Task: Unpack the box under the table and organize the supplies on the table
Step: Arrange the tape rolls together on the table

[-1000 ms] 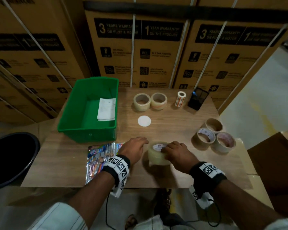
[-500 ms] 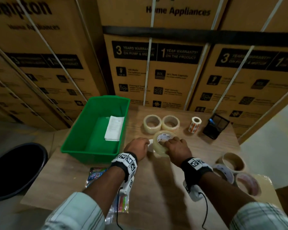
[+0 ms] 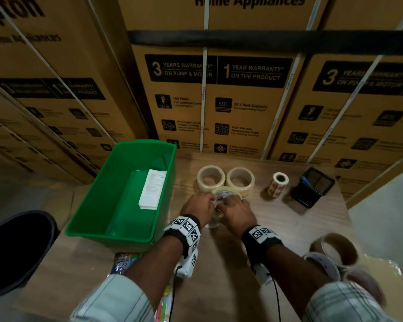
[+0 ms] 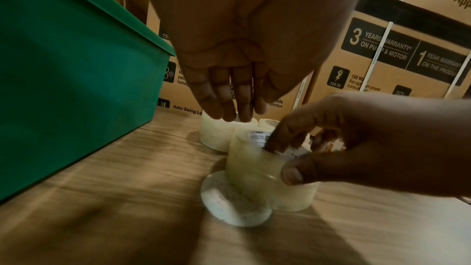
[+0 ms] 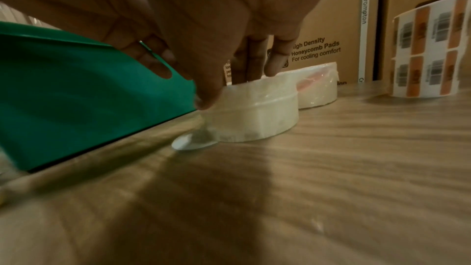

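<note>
Clear cylindrical packing-tape roll (image 4: 257, 166): on the wooden table (image 3: 296, 219), just before two matching rolls (image 3: 226, 178). Right hand (image 4: 351, 144) pinches its rim, fingers inside the core. Left hand (image 4: 229, 88): fingers straight, apparently empty. The left wrist view alone shows a white round disc (image 4: 229, 201) touching the roll; the head view hides this.

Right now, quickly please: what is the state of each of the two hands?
Left hand: open, fingers straight over a back tape roll, holding nothing.
Right hand: holding the front tape roll, fingers in its core, thumb outside.

Glossy clear tape roll (image 4: 257, 166), wood-grain table (image 5: 331, 168), smooth plastic bin (image 3: 123, 205)
</note>
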The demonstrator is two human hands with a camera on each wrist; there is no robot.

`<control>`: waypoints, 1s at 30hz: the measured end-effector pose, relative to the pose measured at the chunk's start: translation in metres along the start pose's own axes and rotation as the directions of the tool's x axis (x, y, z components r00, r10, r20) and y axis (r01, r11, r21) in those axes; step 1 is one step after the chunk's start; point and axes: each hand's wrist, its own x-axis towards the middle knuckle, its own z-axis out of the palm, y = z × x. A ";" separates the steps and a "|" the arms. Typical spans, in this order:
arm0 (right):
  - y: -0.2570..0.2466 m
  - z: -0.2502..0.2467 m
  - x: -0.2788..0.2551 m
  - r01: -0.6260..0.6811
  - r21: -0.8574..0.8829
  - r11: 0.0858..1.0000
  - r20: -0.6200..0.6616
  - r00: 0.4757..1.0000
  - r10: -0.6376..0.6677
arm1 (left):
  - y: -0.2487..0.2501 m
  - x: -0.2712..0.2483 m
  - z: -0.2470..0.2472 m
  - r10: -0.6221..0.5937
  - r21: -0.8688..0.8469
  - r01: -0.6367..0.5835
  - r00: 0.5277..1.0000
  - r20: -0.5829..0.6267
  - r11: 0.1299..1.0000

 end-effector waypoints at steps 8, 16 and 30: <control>0.026 -0.013 0.038 -0.164 0.050 0.985 0.061 0.985 0.161 | 0.003 0.015 0.010 -0.107 0.076 0.103 0.993 0.053 0.992; 0.029 -0.018 0.056 -0.161 -0.078 0.984 0.146 0.974 0.171 | 0.008 0.016 0.025 -0.138 -0.028 0.145 0.973 0.187 0.989; 0.012 -0.025 0.089 -0.158 -0.027 0.987 0.195 0.968 0.160 | -0.018 0.028 0.019 -0.080 0.091 0.061 0.973 0.219 0.994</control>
